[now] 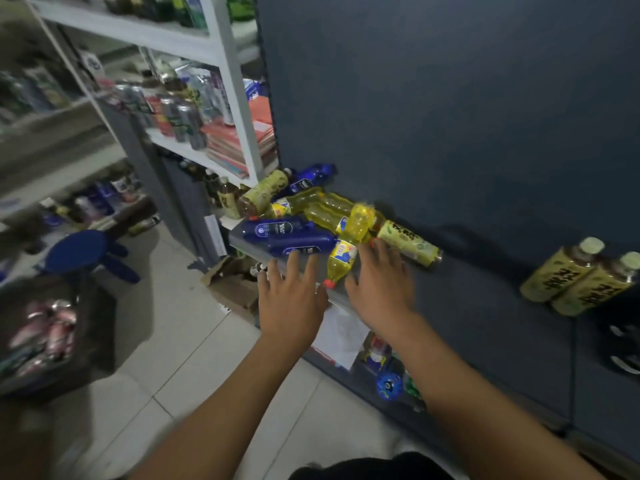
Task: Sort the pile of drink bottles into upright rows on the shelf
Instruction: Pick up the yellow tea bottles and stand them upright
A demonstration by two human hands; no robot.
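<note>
Left hand: my fingers were straight and spread, gripping nothing; the fingertips lay at the side of the nearest blue bottle, though I could not tell whether they touched it.
Right hand: also released, fingers stretched out and a little blurred, just in front of a tea bottle that lay on its side; contact unclear.
Yellow bottle: lay between my two hands, its red cap pointing toward me at the shelf's front edge.
Pile: behind these, more yellow bottles, another blue bottle and a second lying tea bottle were heaped against the dark back wall, all on their sides.
Standing pair: two tea bottles with pale caps stood side by side, touching, well to the right of the pile.
Shelf: a dark blue surface that carried both the pile and the pair.
White rack: to the left, holding cans and a red stack.
Floor: pale tiles, with a blue stool and an open cardboard box.
</note>
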